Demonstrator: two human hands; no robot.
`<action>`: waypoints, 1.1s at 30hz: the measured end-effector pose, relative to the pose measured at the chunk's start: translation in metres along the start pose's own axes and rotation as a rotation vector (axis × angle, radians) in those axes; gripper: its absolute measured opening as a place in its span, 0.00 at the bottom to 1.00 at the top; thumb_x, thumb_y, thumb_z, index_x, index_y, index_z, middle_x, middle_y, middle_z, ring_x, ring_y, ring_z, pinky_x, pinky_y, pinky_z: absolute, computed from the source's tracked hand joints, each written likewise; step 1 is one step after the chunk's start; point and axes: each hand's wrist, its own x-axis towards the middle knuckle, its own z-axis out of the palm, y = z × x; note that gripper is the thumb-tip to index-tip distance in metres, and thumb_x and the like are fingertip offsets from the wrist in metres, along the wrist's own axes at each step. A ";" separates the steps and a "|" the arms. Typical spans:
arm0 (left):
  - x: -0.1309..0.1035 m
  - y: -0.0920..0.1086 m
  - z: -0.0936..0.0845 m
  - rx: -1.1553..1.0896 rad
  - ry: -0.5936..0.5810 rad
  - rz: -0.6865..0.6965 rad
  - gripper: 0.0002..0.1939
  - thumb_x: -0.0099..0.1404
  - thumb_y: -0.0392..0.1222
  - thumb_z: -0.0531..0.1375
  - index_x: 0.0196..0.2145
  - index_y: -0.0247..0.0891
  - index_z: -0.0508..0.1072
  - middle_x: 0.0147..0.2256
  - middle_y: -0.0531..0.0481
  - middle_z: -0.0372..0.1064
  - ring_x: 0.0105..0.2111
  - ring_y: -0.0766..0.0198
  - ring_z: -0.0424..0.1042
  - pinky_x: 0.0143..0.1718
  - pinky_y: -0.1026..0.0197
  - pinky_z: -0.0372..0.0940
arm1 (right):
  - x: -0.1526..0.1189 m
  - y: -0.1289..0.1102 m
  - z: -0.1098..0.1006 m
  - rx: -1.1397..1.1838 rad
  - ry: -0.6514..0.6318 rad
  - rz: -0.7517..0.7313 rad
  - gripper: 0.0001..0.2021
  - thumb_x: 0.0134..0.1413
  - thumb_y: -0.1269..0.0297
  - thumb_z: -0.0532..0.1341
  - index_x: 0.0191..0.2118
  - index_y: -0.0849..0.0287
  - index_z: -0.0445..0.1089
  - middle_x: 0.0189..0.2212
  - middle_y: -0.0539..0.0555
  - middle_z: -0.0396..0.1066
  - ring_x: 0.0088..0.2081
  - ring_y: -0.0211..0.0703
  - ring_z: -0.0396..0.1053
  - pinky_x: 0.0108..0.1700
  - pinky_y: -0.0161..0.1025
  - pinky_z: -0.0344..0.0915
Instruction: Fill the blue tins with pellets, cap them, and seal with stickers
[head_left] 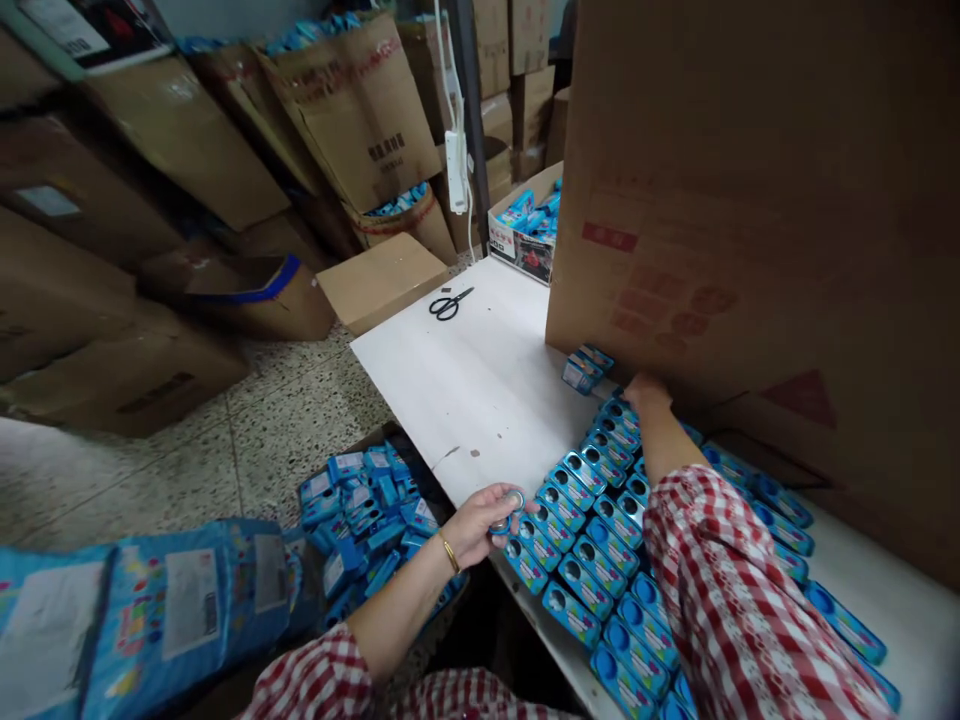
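Head view: left hand (480,522) pinches round silvery pieces (514,499) beside the near edge of the blue boxes (585,583). These lie in tight rows on the white table (495,375), round recesses up, likely for easy reach. Right hand (648,393) at rows' far end; fingers partly hidden, grip can't be told.
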 end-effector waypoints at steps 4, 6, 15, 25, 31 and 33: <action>0.025 -0.003 0.004 -0.055 0.051 -0.007 0.15 0.52 0.43 0.66 0.33 0.34 0.67 0.35 0.44 0.71 0.21 0.75 0.62 0.15 0.74 0.45 | -0.069 0.004 0.013 0.205 0.160 -0.248 0.17 0.53 0.61 0.57 0.48 0.58 0.69 0.42 0.62 0.70 0.44 0.53 0.69 0.44 0.49 0.65; 0.040 -0.004 0.008 -0.069 0.067 -0.016 0.12 0.53 0.41 0.65 0.31 0.33 0.67 0.29 0.47 0.70 0.20 0.75 0.62 0.14 0.74 0.44 | -0.119 0.004 0.024 0.397 0.086 -0.681 0.17 0.51 0.59 0.59 0.47 0.56 0.69 0.42 0.59 0.69 0.41 0.49 0.69 0.43 0.46 0.67; 0.059 -0.002 0.023 -0.110 -0.073 -0.207 0.03 0.59 0.34 0.59 0.31 0.31 0.69 0.28 0.46 0.68 0.21 0.73 0.64 0.15 0.74 0.48 | -0.191 0.022 0.037 0.488 -0.181 -1.007 0.14 0.55 0.61 0.54 0.46 0.49 0.70 0.39 0.54 0.71 0.41 0.46 0.69 0.45 0.43 0.67; 0.060 0.001 0.013 -0.074 0.048 -0.103 0.12 0.57 0.45 0.62 0.30 0.33 0.68 0.21 0.53 0.62 0.18 0.75 0.60 0.14 0.74 0.46 | -0.069 0.015 0.015 -0.017 -0.077 -0.267 0.13 0.53 0.69 0.54 0.44 0.63 0.69 0.37 0.61 0.73 0.44 0.47 0.70 0.47 0.40 0.63; 0.063 0.004 0.015 -0.142 0.059 -0.073 0.10 0.57 0.43 0.62 0.29 0.32 0.69 0.21 0.54 0.62 0.18 0.75 0.60 0.14 0.74 0.47 | -0.043 -0.016 0.016 -0.208 -0.271 -0.142 0.19 0.42 0.68 0.64 0.44 0.66 0.70 0.41 0.67 0.71 0.47 0.56 0.68 0.46 0.45 0.64; 0.064 0.006 0.019 -0.196 0.059 -0.067 0.09 0.58 0.42 0.60 0.30 0.32 0.70 0.22 0.52 0.64 0.20 0.74 0.63 0.16 0.73 0.51 | -0.040 -0.016 0.014 -0.211 -0.280 -0.126 0.20 0.41 0.67 0.65 0.45 0.65 0.70 0.41 0.66 0.71 0.46 0.56 0.68 0.45 0.45 0.65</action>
